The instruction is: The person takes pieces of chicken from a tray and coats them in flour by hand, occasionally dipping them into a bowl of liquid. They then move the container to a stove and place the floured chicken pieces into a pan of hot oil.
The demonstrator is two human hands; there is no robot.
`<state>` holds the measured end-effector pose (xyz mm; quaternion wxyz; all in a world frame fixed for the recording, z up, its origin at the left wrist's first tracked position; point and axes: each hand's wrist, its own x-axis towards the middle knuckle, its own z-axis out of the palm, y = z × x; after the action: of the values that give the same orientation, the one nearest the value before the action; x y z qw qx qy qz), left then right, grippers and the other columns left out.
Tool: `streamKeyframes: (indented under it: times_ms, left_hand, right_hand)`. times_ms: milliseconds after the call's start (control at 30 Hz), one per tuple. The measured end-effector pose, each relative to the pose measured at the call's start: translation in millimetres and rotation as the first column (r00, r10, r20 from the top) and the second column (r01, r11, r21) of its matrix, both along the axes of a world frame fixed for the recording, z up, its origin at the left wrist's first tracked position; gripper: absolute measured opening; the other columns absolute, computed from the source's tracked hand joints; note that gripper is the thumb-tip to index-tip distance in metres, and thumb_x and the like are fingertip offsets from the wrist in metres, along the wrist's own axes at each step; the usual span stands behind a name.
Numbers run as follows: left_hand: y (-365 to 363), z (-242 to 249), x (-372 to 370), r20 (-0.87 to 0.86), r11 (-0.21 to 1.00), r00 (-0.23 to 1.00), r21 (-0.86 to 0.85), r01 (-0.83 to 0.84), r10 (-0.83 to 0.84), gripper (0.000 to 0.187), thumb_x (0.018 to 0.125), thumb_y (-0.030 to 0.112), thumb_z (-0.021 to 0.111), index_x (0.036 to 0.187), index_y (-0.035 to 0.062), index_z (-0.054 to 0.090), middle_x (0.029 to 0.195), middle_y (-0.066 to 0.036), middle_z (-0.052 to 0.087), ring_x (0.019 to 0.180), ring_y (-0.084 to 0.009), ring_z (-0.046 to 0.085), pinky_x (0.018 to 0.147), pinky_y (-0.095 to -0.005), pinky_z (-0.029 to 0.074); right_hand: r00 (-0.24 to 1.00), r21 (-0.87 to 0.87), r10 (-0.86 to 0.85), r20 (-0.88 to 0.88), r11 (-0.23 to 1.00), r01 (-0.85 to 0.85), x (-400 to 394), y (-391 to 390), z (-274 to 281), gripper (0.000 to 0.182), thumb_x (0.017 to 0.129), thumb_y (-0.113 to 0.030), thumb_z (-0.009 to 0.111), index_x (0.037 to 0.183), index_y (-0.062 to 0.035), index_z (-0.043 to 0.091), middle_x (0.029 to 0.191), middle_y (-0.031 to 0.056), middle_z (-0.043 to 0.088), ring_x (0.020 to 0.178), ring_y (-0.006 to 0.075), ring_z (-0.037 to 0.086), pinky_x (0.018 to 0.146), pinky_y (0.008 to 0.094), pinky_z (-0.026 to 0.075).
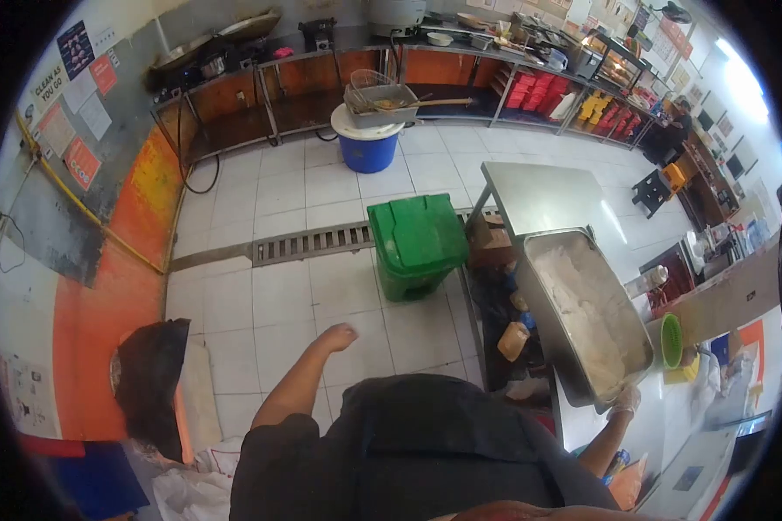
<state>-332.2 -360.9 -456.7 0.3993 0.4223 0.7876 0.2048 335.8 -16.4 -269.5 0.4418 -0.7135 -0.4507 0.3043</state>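
My left hand (341,337) hangs over the tiled floor with its fingers curled in, and nothing shows in it. On my right hand (626,399) is a clear plastic glove. Its fingers are at the near right corner of a deep metal pan (540,300) and appear closed on the rim. Pale, flour-like powder (586,304) lies in the pan, heaped unevenly. The pan rests on a steel table (543,195) to my right. A green basket (671,340) stands just beyond the pan's right side.
A green lidded bin (419,239) stands ahead by a floor drain grate (317,243). Farther off, a blue tub (369,152) carries a metal tray (382,104) with a strainer. Steel counters (295,65) line the back wall. Packages (513,340) sit under the table. A person (673,130) is far right.
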Motion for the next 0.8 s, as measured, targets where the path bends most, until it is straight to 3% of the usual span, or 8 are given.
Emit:
streamKeyframes:
  times_ms: [100,200,267,300,433,500,600,800]
  left_hand:
    - [101.2,51.0,10.7,0.402,0.965,0.891,0.06,-0.255,0.211,0.035,0.084,0.036,0.055,0.099,0.0045,0.059,0.094,-0.009,0.061,0.077,-0.0198,0.057,0.069,-0.0318,0.047]
    - [190.9,109.0,27.3,0.441,0.959,0.897,0.248,-0.135,0.012,0.038,0.086,0.037,0.055,0.106,0.0059,0.056,0.09,-0.003,0.059,0.072,-0.0121,0.052,0.062,-0.0273,0.045]
    - [232.5,135.1,42.4,0.455,0.948,0.89,0.298,-0.114,-0.036,0.037,0.086,0.038,0.055,0.103,0.005,0.057,0.087,-0.003,0.06,0.071,-0.0117,0.052,0.062,-0.0278,0.045]
    - [252.8,141.8,46.0,0.44,0.942,0.896,0.324,-0.092,-0.064,0.037,0.086,0.038,0.054,0.103,0.0049,0.057,0.086,-0.003,0.059,0.07,-0.0115,0.051,0.063,-0.0278,0.045]
    - [308.0,151.4,53.5,0.413,0.941,0.906,0.334,-0.051,-0.097,0.038,0.086,0.038,0.054,0.103,0.005,0.057,0.09,-0.005,0.059,0.077,-0.0134,0.053,0.07,-0.0294,0.045]
    - [332.1,149.6,53.3,0.365,0.929,0.927,0.365,-0.059,-0.085,0.039,0.086,0.039,0.053,0.104,0.0045,0.057,0.094,-0.008,0.06,0.083,-0.0166,0.055,0.074,-0.0308,0.045]
    - [371.9,142.9,46.4,0.225,0.899,0.974,0.43,-0.079,-0.022,0.042,0.086,0.04,0.052,0.106,0.003,0.057,0.1,-0.013,0.06,0.092,-0.0228,0.056,0.08,-0.0332,0.044]
    - [404.0,154.8,49.4,0.11,0.893,0.993,0.45,-0.02,-0.034,0.047,0.086,0.042,0.05,0.111,0.0027,0.053,0.103,-0.018,0.058,0.097,-0.0263,0.055,0.084,-0.0343,0.043]
  right_hand:
    - [0.995,-0.007,0.051,-0.089,0.999,-0.052,-39.1,-12.2,26.8,0.013,0.071,-0.012,0.051,0.071,-0.0001,0.056,0.067,0.0073,0.053,0.06,0.0205,0.053,0.053,0.0353,0.042]
    - [0.97,-0.005,0.05,-0.236,0.999,-0.052,-50.0,8.8,21.2,0.016,0.072,-0.012,0.051,0.072,0.0021,0.058,0.067,0.0101,0.057,0.06,0.0193,0.055,0.053,0.035,0.044]
    - [0.889,-0.053,0.232,0.396,0.972,-0.23,-21.4,46.8,-0.7,0.015,0.071,-0.015,0.051,0.067,-0.0011,0.054,0.06,0.0055,0.05,0.054,0.0194,0.047,0.051,0.0362,0.038]
    - [0.9,-0.042,0.129,0.415,0.992,-0.123,-15.5,67.3,-14.7,0.019,0.07,-0.017,0.05,0.063,0.001,0.055,0.057,0.0078,0.051,0.054,0.0208,0.047,0.052,0.0381,0.037]
    - [0.549,-0.129,0.303,0.779,0.934,-0.332,-3.3,130.8,-52.8,0.025,0.07,-0.018,0.051,0.063,0.0049,0.057,0.058,0.0147,0.054,0.055,0.0258,0.048,0.055,0.0407,0.038]
    - [0.843,-0.079,0.227,0.488,0.973,-0.216,-14.3,147.2,-68.8,0.025,0.07,-0.017,0.05,0.065,0.0057,0.057,0.06,0.0183,0.056,0.058,0.0295,0.052,0.058,0.0409,0.039]
    - [0.955,-0.072,0.23,0.189,0.973,-0.22,-76.6,135.1,-28.1,0.02,0.068,-0.015,0.053,0.074,0.002,0.062,0.072,0.0141,0.061,0.065,0.0258,0.059,0.06,0.0359,0.046]
    - [0.949,-0.021,0.292,0.116,0.956,-0.291,-79.5,162.4,-77.4,0.019,0.069,-0.013,0.051,0.079,0.001,0.058,0.071,0.0099,0.058,0.062,0.0207,0.055,0.057,0.0336,0.044]
